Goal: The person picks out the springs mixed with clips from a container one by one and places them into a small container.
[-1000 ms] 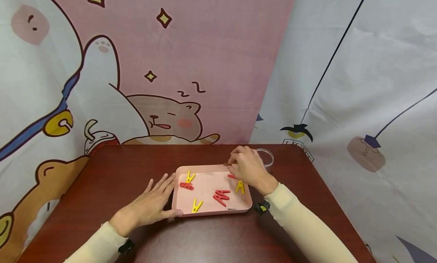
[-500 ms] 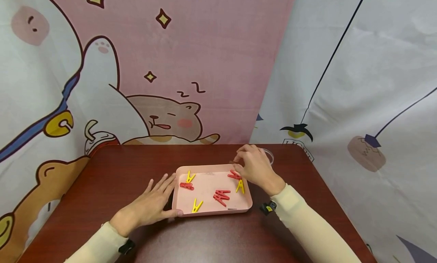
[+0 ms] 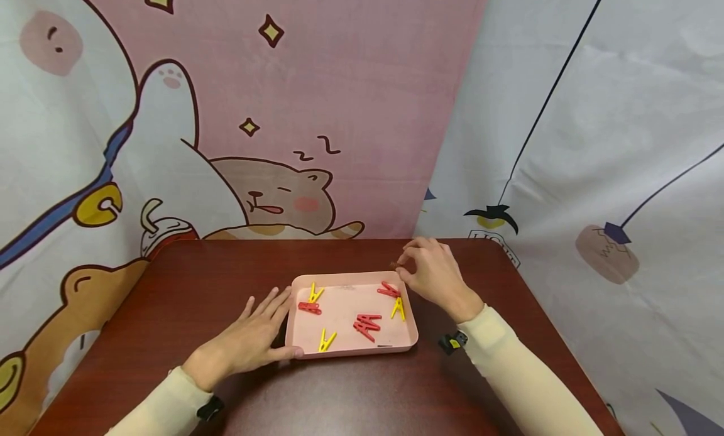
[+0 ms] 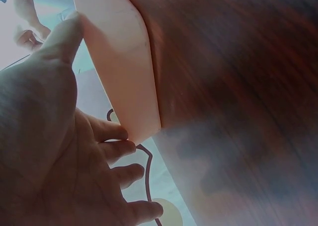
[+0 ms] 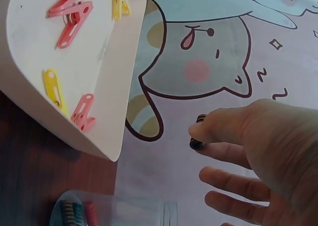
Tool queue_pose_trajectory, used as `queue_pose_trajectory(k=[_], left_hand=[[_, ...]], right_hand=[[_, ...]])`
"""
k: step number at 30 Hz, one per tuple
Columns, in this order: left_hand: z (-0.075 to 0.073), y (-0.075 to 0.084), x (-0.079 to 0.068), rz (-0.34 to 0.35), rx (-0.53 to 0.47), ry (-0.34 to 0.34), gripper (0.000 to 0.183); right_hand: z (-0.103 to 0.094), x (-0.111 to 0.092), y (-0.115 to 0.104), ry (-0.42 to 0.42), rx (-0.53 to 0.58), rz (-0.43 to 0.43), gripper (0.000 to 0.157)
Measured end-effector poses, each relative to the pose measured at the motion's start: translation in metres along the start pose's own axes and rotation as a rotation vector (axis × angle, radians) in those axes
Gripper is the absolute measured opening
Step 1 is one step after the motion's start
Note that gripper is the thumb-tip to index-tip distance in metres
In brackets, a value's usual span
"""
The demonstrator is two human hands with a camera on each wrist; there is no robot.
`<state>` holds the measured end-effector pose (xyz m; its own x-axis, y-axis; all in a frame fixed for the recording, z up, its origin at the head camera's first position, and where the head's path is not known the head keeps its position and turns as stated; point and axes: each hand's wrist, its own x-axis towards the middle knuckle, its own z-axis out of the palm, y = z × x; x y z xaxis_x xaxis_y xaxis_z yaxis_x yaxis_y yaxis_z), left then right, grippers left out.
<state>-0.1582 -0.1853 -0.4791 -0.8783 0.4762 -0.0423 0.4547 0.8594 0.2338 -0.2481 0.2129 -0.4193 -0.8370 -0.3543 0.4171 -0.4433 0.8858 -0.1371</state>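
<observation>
My right hand (image 3: 435, 276), raised just past the far right corner of a pink tray (image 3: 342, 305), pinches a small dark ribbed thing (image 5: 198, 144) between thumb and index finger. It has black and tan stripes, mostly hidden by the fingers. My left hand (image 3: 249, 335) rests against the tray's left end, fingers spread, thumb at the near corner. Inside the tray lie red clothespins (image 3: 367, 327) and yellow clothespins (image 3: 326, 340), several in all. Another red clothespin (image 3: 389, 289) and a yellow clothespin (image 3: 398, 309) lie at the right end, nearest my right hand.
A clear plastic jar (image 5: 144, 208) beyond the tray's right end holds ribbed pieces in red, teal and striped brown; my right hand hides it in the head view. Dark wooden table (image 3: 362, 395) surrounds the tray. A printed cloth (image 3: 339, 109) hangs behind it.
My right hand has moved right, off the tray's far right corner, with the small ribbed thing, uncovering the red clothespin there and covering the jar. My left hand and the tray have stayed put.
</observation>
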Motion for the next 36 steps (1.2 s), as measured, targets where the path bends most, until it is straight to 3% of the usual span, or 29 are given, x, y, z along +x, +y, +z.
queue_pose_trajectory(k=[36], left_hand=[[0.0, 0.0, 0.0, -0.014, -0.007, -0.018, 0.111]], right_hand=[[-0.012, -0.012, 0.057, 0.075, 0.01, 0.096, 0.014]])
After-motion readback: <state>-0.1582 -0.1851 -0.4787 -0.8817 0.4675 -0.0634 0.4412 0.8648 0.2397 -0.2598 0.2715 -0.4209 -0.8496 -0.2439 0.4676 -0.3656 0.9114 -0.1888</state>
